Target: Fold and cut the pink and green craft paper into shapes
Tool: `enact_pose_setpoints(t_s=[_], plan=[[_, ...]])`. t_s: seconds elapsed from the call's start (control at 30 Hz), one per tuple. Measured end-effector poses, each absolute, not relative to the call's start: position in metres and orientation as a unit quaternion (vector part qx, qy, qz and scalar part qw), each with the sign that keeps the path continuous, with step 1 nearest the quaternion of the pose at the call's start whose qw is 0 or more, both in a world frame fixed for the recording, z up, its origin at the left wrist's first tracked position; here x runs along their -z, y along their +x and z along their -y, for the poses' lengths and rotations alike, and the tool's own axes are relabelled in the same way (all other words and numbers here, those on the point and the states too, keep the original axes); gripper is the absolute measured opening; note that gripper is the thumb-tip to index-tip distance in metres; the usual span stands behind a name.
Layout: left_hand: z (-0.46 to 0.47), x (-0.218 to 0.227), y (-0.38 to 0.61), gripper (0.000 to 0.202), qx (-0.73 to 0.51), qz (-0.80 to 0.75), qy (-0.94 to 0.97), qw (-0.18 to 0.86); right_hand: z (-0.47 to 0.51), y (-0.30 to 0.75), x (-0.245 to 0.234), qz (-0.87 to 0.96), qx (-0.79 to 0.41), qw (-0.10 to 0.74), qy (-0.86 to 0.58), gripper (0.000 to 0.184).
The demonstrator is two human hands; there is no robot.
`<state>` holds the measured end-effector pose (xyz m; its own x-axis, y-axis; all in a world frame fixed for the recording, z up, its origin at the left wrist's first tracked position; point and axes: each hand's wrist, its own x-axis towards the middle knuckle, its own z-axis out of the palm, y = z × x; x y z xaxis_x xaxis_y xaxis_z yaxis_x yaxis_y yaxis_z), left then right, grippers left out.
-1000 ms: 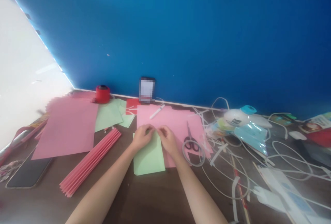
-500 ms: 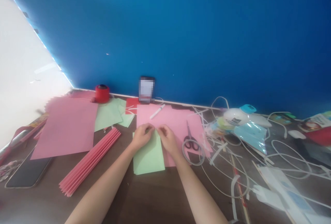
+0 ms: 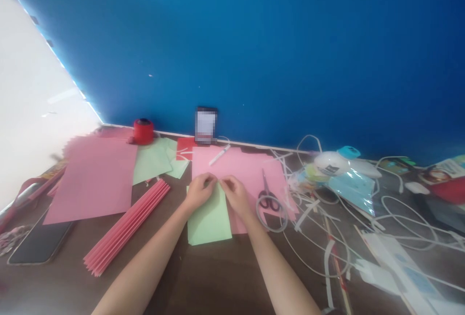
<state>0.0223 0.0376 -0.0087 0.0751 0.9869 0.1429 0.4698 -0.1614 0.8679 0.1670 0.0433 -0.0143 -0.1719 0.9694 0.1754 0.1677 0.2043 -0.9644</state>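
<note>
Frame centre contains two hands [image 3: 201, 192], one pen [image 3: 220, 155], one screen [image 3: 206, 125]. Right of centre: one pair of scissors [image 3: 267, 192], one ring [image 3: 285, 220]. Left of centre: one red pot [image 3: 144, 133]. Lower left contains one phone [image 3: 39, 242], one pleated strip [image 3: 127, 228]. Green sheets [image 3: 209, 220] overlap at centre; their count is indeterminate.

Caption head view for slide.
Left hand and right hand nearly meet at far edge of green paper; scissors lie on pink paper.

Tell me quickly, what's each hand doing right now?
Left hand: closed, apparently pinching the far edge of the light-green paper.
Right hand: closed, apparently pinching that same edge, beside the left fingertips.
</note>
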Motion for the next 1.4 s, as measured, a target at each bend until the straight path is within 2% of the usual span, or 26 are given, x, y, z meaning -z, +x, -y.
enact_pose_setpoints(t_s=[1.23,1.4], plan=[[-0.0361,0.0073,0.0206,0.014,-0.380,-0.553,0.659,0.339,-0.0459,0.1703,0.0168,0.613,-0.460,0.456,-0.453,0.020],[-0.0390,0.0063,0.0174,0.016,-0.394,-0.519,0.651,0.390,-0.0466,0.1704,0.0146,0.612,-0.458,0.462,-0.450,0.021]])
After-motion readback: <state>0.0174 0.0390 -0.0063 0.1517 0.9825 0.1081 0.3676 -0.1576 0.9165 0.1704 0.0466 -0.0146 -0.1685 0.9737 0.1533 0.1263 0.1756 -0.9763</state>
